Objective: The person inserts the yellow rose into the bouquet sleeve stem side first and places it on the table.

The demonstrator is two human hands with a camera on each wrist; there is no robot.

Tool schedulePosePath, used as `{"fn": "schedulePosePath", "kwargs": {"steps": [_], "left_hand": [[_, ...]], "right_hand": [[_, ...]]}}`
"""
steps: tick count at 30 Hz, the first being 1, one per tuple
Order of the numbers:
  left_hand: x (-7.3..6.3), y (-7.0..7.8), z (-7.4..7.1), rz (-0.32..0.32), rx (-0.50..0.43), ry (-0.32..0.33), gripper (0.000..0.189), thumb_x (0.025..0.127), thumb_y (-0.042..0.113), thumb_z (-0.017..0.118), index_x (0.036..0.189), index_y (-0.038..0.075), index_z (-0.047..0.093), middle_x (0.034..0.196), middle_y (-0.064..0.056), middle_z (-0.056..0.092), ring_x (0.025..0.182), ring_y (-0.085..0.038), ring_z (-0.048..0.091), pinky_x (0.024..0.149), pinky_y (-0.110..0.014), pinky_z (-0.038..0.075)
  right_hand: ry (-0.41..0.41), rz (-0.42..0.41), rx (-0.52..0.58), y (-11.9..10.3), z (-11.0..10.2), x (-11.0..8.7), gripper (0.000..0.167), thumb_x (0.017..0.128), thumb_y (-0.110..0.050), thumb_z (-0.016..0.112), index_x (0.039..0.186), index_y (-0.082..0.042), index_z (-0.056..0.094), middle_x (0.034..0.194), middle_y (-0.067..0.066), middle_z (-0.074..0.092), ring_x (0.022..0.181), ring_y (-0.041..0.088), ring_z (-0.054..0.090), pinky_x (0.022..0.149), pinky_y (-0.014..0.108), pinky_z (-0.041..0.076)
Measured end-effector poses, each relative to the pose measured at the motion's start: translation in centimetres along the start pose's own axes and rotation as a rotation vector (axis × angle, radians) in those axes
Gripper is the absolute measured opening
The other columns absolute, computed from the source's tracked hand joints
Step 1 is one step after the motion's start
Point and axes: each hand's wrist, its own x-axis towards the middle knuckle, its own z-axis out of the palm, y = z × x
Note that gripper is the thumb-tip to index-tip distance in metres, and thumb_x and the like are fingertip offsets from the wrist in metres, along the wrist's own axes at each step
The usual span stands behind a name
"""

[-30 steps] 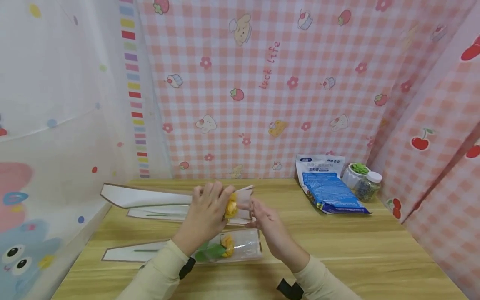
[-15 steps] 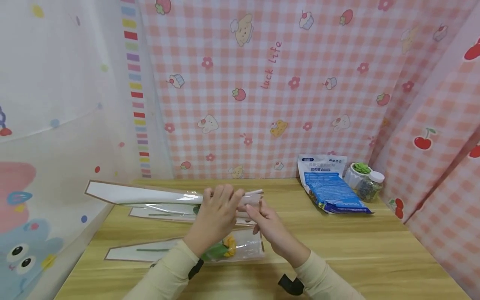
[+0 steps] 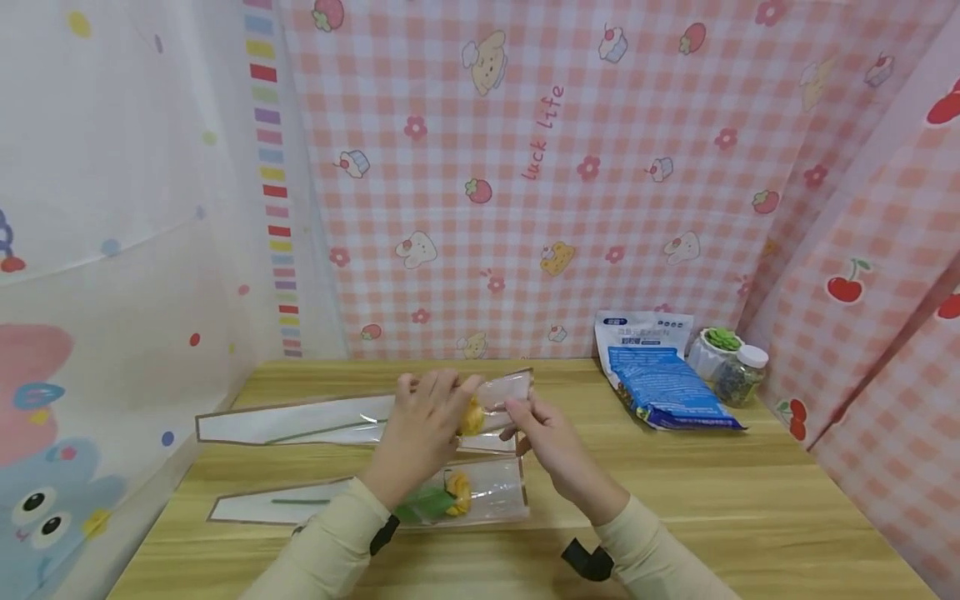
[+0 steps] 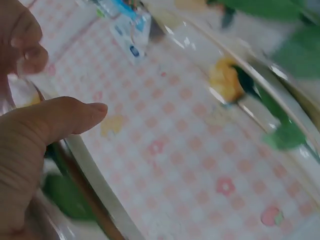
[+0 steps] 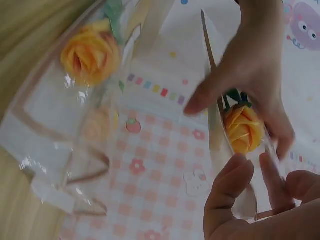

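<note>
A yellow rose [image 3: 471, 417] lies in a clear, brown-edged flower sleeve [image 3: 322, 415] at the table's back. My left hand [image 3: 427, 425] arches over this sleeve; in the left wrist view its thumb [image 4: 75, 117] stretches out, apart from the sleeve. At the sleeve's wide right end, my right hand [image 3: 558, 454] pinches the edge between thumb and fingers. In the right wrist view that thumb [image 5: 232, 177] lies just below the rose bloom [image 5: 243, 129]. Another sleeve's end [image 3: 487, 443] shows underneath. Nearer the front lies a second sleeved rose [image 3: 459, 493], partly hidden by my left forearm.
A blue and white bag [image 3: 667, 379] leans at the back right. Beside it stand a small potted succulent [image 3: 716, 346] and a white-capped jar [image 3: 742, 375]. Patterned curtains [image 3: 525, 208] enclose the wooden table [image 3: 712, 517].
The back sleeve's narrow left end has dropped and its wide right end has tipped up. My left thumb and fingers stay over it. My right hand has come to pinch its edge.
</note>
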Motion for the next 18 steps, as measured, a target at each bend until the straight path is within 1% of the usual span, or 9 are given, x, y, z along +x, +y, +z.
{"fn": "schedulePosePath", "kwargs": {"steps": [2,4,5,6,8,10,13,14,18], "left_hand": [[-0.3,-0.9,-0.2,-0.028,-0.036,-0.03,0.095,0.065,0.018,0.09,0.143,0.017,0.036,0.124,-0.009,0.048,0.111,-0.026,0.047,0.083,-0.047,0.036],[-0.6,-2.0,-0.4,-0.073,-0.067,-0.065,0.1,0.065,0.015,0.091,0.147,0.017,0.033,0.131,-0.011,0.049,0.117,-0.027,0.049,0.087,-0.051,0.037],[-0.8,-2.5,-0.5,-0.098,-0.085,-0.083,0.102,0.065,0.015,0.091,0.148,0.017,0.032,0.131,-0.011,0.05,0.117,-0.028,0.05,0.089,-0.053,0.037],[-1.0,-3.0,-0.6,-0.122,-0.099,-0.1,0.103,0.066,0.015,0.092,0.149,0.017,0.032,0.131,-0.011,0.051,0.117,-0.029,0.051,0.09,-0.055,0.037],[-1.5,-4.1,-0.6,-0.161,-0.111,-0.124,0.104,0.066,0.015,0.092,0.15,0.017,0.032,0.129,-0.01,0.054,0.117,-0.029,0.053,0.093,-0.057,0.037],[-2.0,-5.1,-0.7,-0.178,-0.11,-0.129,0.097,0.068,0.015,0.091,0.148,0.015,0.038,0.127,-0.01,0.057,0.115,-0.03,0.056,0.093,-0.058,0.039],[-2.6,-6.4,-0.7,-0.184,-0.11,-0.126,0.089,0.068,0.017,0.092,0.144,0.011,0.045,0.128,-0.01,0.059,0.116,-0.03,0.057,0.092,-0.057,0.044],[-2.8,-6.8,-0.7,-0.186,-0.118,-0.127,0.087,0.068,0.018,0.092,0.142,0.01,0.047,0.13,-0.011,0.06,0.117,-0.031,0.057,0.091,-0.056,0.046],[-3.4,-8.3,-1.0,-0.211,-0.157,-0.146,0.081,0.07,0.017,0.093,0.139,0.009,0.05,0.129,-0.012,0.062,0.119,-0.032,0.058,0.092,-0.056,0.048]], "right_hand": [[0.038,-0.004,0.049,-0.3,-0.6,0.4,0.039,0.107,-0.025,0.053,0.121,0.009,0.066,0.127,0.025,0.06,0.098,0.022,0.063,0.076,0.037,0.058],[0.046,-0.007,0.095,-0.5,-1.4,0.7,0.04,0.106,-0.024,0.053,0.121,0.011,0.065,0.13,0.023,0.057,0.111,0.029,0.06,0.084,0.045,0.058],[0.049,-0.012,0.11,-0.6,-1.8,0.9,0.04,0.106,-0.024,0.053,0.122,0.011,0.065,0.136,0.021,0.055,0.12,0.03,0.056,0.087,0.049,0.058],[0.055,-0.013,0.119,-0.7,-2.2,1.0,0.041,0.106,-0.024,0.054,0.122,0.012,0.064,0.144,0.019,0.05,0.129,0.032,0.05,0.088,0.05,0.058],[0.067,-0.005,0.119,-0.8,-2.9,1.3,0.041,0.106,-0.026,0.055,0.122,0.011,0.065,0.147,0.018,0.047,0.134,0.033,0.045,0.085,0.048,0.059],[0.1,0.015,0.082,-1.0,-3.5,1.5,0.043,0.105,-0.03,0.056,0.122,0.008,0.067,0.143,0.018,0.052,0.129,0.031,0.05,0.077,0.04,0.06],[0.14,0.028,0.019,-1.4,-4.3,1.9,0.044,0.105,-0.035,0.055,0.122,0.003,0.07,0.133,0.019,0.06,0.11,0.029,0.059,0.066,0.032,0.058],[0.146,0.028,-0.005,-1.6,-4.5,2.0,0.045,0.105,-0.037,0.054,0.123,0.002,0.071,0.134,0.017,0.061,0.106,0.028,0.06,0.063,0.031,0.058],[0.141,0.023,-0.019,-2.0,-5.2,2.6,0.05,0.106,-0.04,0.051,0.128,0.001,0.068,0.144,0.014,0.056,0.109,0.028,0.057,0.058,0.03,0.057]]}}
